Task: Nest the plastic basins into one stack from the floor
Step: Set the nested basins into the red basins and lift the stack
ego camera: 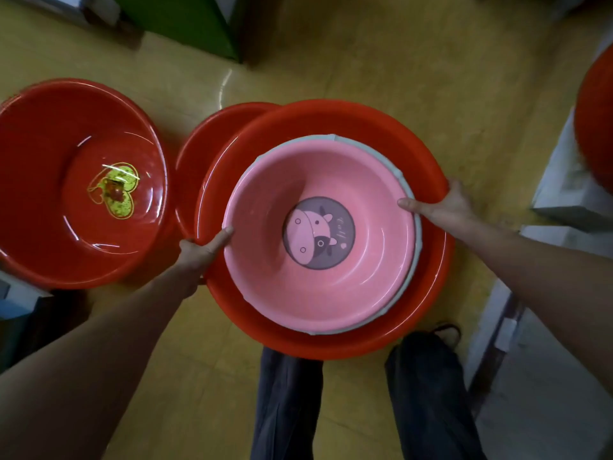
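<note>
A pink basin [331, 287] with a cartoon cow print sits nested in a grey basin [416, 240], and both rest inside a wide red basin [331, 117]. My left hand [202, 250] grips the red basin's left rim, thumb touching the pink rim. My right hand [444, 204] grips its right rim, thumb laid on the grey rim. Another red basin [199, 161] lies on the floor, partly hidden behind the held stack's left side. A separate red basin [39, 161] with a heart sticker stands on the floor at the left.
The floor is yellow [398, 61]. A green box [185, 21] stands at the back. White blocks [564, 180] and a further red basin [597, 127] lie at the right edge. The person's dark trouser legs [424, 393] stand below the stack.
</note>
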A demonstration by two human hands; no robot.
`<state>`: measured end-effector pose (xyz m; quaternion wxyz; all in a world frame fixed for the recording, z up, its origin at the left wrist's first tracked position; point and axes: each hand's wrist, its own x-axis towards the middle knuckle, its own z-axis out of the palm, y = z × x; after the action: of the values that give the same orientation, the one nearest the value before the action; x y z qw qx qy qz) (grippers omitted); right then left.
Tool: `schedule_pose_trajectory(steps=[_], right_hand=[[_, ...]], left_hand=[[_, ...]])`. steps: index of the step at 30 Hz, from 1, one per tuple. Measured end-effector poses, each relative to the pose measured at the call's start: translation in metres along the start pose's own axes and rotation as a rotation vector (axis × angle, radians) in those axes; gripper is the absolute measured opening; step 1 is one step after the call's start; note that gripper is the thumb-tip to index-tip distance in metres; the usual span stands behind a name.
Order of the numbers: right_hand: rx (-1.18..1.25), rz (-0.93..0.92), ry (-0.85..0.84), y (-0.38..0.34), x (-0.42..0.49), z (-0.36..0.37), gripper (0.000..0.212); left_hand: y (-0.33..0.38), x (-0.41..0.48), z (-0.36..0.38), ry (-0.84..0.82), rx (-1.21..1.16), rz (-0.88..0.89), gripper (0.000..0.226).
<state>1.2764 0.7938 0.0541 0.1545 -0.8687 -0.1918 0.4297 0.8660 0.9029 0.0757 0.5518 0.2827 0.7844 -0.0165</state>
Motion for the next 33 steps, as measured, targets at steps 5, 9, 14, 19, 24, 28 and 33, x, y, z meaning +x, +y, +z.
schedule_pose_trajectory(steps=[5, 9, 14, 19, 24, 28, 33], right_hand=[[-0.08, -0.016, -0.018, -0.064, -0.001, 0.031, 0.148], [-0.087, -0.073, -0.051, -0.114, 0.001, 0.048, 0.138], [-0.15, -0.125, -0.094, -0.164, 0.026, 0.073, 0.124], [-0.229, -0.183, -0.185, -0.201, 0.065, 0.103, 0.126], [-0.368, -0.272, -0.276, -0.237, 0.107, 0.141, 0.122], [-0.438, -0.357, -0.352, -0.254, 0.131, 0.167, 0.121], [-0.504, -0.459, -0.391, -0.254, 0.164, 0.199, 0.134]], left_hand=[[0.014, 0.019, -0.055, 0.01, -0.041, -0.011, 0.154], [0.023, 0.029, -0.088, 0.033, -0.078, -0.017, 0.142], [0.022, 0.047, -0.111, 0.062, -0.172, -0.06, 0.142], [0.004, 0.065, -0.104, 0.121, -0.302, -0.131, 0.133], [-0.031, 0.091, -0.077, 0.199, -0.434, -0.241, 0.119], [-0.057, 0.101, -0.047, 0.26, -0.552, -0.302, 0.111], [-0.085, 0.126, -0.007, 0.353, -0.662, -0.324, 0.1]])
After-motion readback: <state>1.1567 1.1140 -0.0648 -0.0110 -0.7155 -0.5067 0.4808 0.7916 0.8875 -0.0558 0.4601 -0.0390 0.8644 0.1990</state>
